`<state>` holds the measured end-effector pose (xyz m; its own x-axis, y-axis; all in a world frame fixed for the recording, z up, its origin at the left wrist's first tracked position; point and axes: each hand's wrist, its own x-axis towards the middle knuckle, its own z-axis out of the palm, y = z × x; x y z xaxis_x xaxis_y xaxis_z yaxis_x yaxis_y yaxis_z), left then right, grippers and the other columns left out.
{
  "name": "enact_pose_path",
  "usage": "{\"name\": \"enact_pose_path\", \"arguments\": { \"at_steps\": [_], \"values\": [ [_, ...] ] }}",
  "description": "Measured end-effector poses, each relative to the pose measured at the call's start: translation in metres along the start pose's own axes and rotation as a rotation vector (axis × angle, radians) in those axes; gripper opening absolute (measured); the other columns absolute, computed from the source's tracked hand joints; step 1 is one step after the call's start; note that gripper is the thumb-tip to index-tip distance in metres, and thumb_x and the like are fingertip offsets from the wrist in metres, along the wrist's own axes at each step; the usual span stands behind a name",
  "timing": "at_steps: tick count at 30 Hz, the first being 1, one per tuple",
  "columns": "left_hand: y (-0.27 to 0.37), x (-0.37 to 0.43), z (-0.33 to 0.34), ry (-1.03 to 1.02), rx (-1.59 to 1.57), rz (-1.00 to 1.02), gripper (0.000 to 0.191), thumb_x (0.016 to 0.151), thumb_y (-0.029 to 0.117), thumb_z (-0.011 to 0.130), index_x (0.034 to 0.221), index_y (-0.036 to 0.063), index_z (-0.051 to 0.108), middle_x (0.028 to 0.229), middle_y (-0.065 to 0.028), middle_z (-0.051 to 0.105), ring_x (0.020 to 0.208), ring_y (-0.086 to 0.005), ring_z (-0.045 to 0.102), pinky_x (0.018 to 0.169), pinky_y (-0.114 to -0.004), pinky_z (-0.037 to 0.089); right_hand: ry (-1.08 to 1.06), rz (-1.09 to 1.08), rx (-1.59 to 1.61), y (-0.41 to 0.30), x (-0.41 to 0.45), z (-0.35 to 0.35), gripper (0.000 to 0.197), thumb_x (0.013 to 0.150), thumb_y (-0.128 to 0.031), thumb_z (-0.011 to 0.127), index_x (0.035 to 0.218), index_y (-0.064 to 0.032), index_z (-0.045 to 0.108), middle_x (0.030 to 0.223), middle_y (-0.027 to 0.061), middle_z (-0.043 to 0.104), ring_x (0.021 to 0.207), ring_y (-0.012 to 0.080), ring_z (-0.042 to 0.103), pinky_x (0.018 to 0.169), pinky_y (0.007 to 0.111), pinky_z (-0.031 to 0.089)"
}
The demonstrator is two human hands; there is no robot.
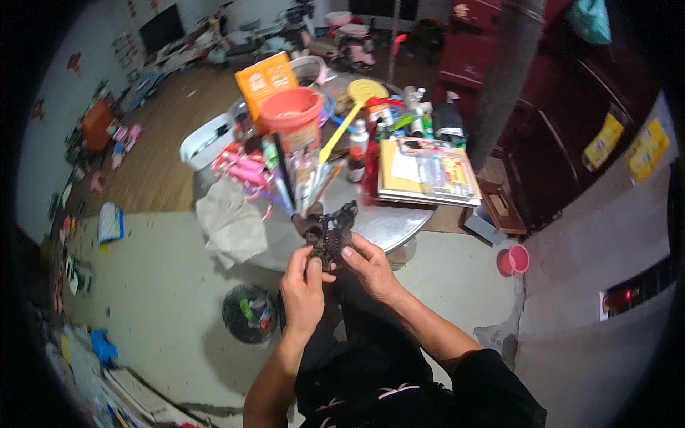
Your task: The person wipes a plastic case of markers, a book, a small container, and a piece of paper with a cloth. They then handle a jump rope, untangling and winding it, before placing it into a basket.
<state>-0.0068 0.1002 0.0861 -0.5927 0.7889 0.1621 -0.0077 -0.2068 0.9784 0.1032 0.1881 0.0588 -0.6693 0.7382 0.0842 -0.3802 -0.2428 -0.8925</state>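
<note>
Both hands hold a dark brown object (332,238) with a ribbed middle and several protruding parts; its exact kind cannot be told. My left hand (304,289) grips its lower left end, thumb on top. My right hand (370,266) pinches its right side between thumb and fingers. The piece is held up in front of the near edge of a round metal-topped table (388,224). Just left of it, a crumpled whitish cloth (230,219) hangs over the table edge.
On the table stand a coral bucket (291,120), a yellow fly swatter (342,125), a white bin (208,142), small bottles (357,163) and stacked books (428,182). A black waste bin (250,315) is on the floor at left, a pink bucket (518,260) at right.
</note>
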Motion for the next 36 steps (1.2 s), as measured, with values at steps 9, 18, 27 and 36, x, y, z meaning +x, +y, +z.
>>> {"name": "enact_pose_path", "arguments": {
  "at_steps": [9,18,27,36],
  "values": [
    [-0.02,-0.004,0.017,-0.278,0.241,-0.158,0.027,0.094,0.008,0.05,0.118,-0.0048,0.052,0.102,-0.0136,0.064,0.078,-0.0141,0.064,0.067,-0.024,0.05,0.375,-0.244,-0.42,-0.067,-0.006,-0.087,0.041,0.088,-0.012,0.064,0.123,0.0028,0.053,0.108,0.0051,0.059,0.1,0.0124,0.055,0.088,0.027,0.045],
    [-0.037,-0.011,0.018,-0.221,0.237,-0.231,0.022,0.091,0.007,0.054,0.111,-0.0017,0.058,0.092,-0.012,0.068,0.071,-0.0136,0.065,0.065,-0.024,0.051,0.603,-0.76,-1.503,-0.154,0.07,-0.204,0.037,0.074,0.008,0.059,0.11,-0.0028,0.062,0.109,0.0145,0.061,0.104,0.0305,0.058,0.087,0.036,0.048],
    [-0.043,-0.008,0.031,-0.307,0.312,-0.203,0.02,0.093,0.008,0.052,0.11,-0.0007,0.059,0.089,-0.0097,0.067,0.069,-0.0108,0.063,0.062,-0.023,0.05,0.363,-0.27,-1.604,-0.156,0.106,-0.231,0.034,0.083,-0.019,0.058,0.111,-0.001,0.063,0.117,0.0178,0.06,0.113,0.0329,0.054,0.099,0.039,0.04],
    [-0.05,0.024,-0.001,0.056,0.363,-0.02,0.021,0.096,0.01,0.044,0.091,0.0013,0.062,0.055,0.0021,0.05,0.047,-0.0041,0.044,0.047,-0.021,0.037,0.319,-0.566,-1.311,-0.132,0.121,-0.131,0.021,0.092,-0.017,0.054,0.084,0.0,0.063,0.076,0.0128,0.064,0.07,0.0225,0.062,0.064,0.032,0.047]
  ]
}}
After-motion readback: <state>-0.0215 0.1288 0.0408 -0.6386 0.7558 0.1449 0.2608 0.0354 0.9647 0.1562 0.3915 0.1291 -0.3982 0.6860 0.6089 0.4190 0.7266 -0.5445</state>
